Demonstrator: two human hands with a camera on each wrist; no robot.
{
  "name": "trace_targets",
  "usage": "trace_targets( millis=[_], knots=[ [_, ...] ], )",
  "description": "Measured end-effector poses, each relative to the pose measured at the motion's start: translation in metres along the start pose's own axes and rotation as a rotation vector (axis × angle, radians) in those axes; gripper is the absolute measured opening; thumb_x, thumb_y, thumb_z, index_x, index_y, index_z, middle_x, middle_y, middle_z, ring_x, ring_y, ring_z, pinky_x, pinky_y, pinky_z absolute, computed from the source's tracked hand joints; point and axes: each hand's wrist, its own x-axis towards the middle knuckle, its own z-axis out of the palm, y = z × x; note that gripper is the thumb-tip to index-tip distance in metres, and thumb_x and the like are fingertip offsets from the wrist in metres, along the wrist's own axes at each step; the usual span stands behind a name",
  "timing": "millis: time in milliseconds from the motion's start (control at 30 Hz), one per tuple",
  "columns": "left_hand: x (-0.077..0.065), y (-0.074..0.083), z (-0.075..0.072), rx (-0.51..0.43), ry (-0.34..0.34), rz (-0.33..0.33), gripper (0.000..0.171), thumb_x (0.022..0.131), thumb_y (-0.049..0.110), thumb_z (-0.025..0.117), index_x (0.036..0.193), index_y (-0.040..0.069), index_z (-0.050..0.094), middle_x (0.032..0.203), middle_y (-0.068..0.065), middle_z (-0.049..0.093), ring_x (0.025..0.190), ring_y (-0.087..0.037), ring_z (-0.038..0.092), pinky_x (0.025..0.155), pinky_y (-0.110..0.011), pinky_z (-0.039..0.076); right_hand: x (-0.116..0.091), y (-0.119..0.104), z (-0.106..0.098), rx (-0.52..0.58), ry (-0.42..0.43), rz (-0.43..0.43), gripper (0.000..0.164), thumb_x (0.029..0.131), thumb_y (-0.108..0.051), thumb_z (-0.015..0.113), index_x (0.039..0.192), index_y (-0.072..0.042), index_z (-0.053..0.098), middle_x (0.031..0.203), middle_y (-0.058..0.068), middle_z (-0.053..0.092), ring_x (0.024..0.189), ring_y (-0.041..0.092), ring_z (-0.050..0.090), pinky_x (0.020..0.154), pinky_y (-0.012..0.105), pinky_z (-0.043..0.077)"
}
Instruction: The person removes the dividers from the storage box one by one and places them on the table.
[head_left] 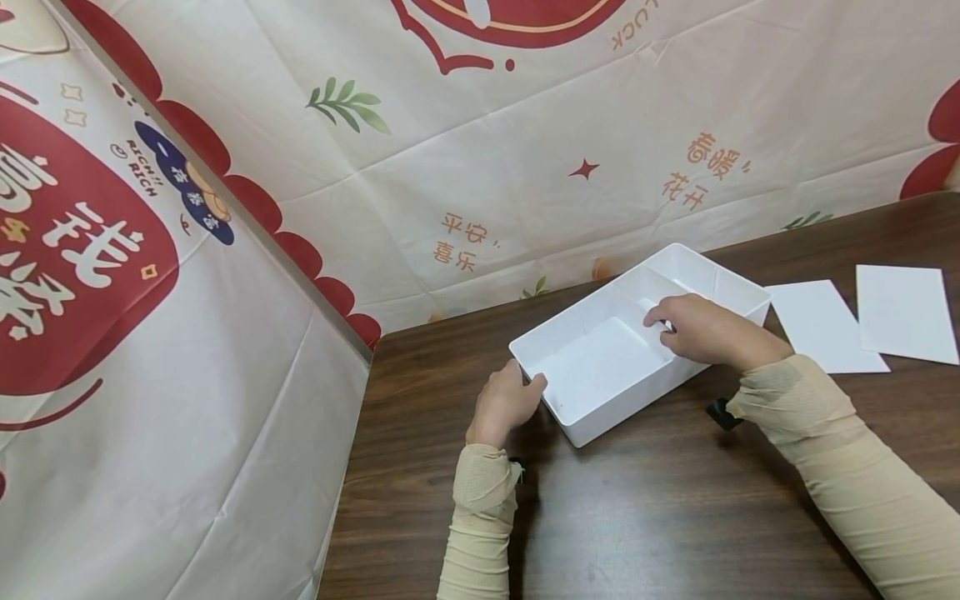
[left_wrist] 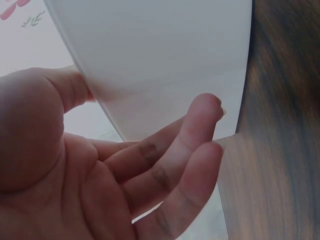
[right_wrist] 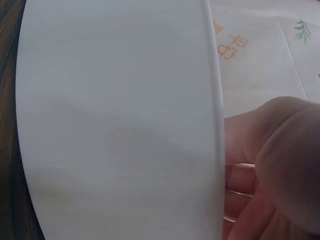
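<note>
A white rectangular box (head_left: 637, 400) with upright inner dividers lies at a slant on the table. At its near left end, my left hand (head_left: 504, 404) grips the wall, the thumb over the rim and the fingers outside; the left wrist view shows this hand (left_wrist: 135, 165) against the white end wall. My right hand (head_left: 705, 329) reaches over the front wall into the box, with curled thumb and forefinger at a white divider (head_left: 637, 321). In the right wrist view the box wall (right_wrist: 120, 120) hides those fingertips.
Two flat white panels (head_left: 828, 329) (head_left: 906, 312) lie on the brown wood table (head_left: 637, 517), right of the box. Behind the table hangs a printed white cloth (head_left: 525, 150). Another printed cloth (head_left: 187, 400) borders the table's left side.
</note>
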Motion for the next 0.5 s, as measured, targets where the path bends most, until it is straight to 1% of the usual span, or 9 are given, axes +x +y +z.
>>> trace_targets(
  millis=[200,367,500],
  knots=[
    [0.0003,0.0007,-0.0004,0.007,0.001,-0.001,0.052,0.092,0.038,0.05,0.127,0.0,0.052,0.084,-0.008,0.06,0.075,-0.026,0.054,0.067,-0.041,0.045,0.0007,0.0008,0.0009,0.003,0.009,0.022,0.03,0.084,0.002,0.058,0.113,0.006,0.064,0.116,0.032,0.06,0.093,0.033,0.055,0.077,0.049,0.049],
    [0.0007,0.0012,-0.0006,0.008,0.003,-0.002,0.052,0.092,0.038,0.05,0.127,0.0,0.052,0.084,-0.008,0.061,0.074,-0.026,0.054,0.068,-0.042,0.046,0.0002,0.0002,-0.0007,0.001,0.01,0.01,0.03,0.084,0.003,0.058,0.112,0.007,0.064,0.115,0.033,0.06,0.087,0.032,0.054,0.073,0.047,0.048],
    [0.0005,0.0012,-0.0006,0.012,-0.002,-0.009,0.053,0.092,0.039,0.05,0.128,0.0,0.052,0.087,-0.009,0.062,0.075,-0.026,0.054,0.069,-0.042,0.046,-0.0004,-0.0012,-0.0024,0.002,0.011,0.003,0.03,0.084,0.003,0.058,0.113,0.007,0.064,0.115,0.033,0.06,0.086,0.032,0.053,0.072,0.046,0.048]
  ],
)
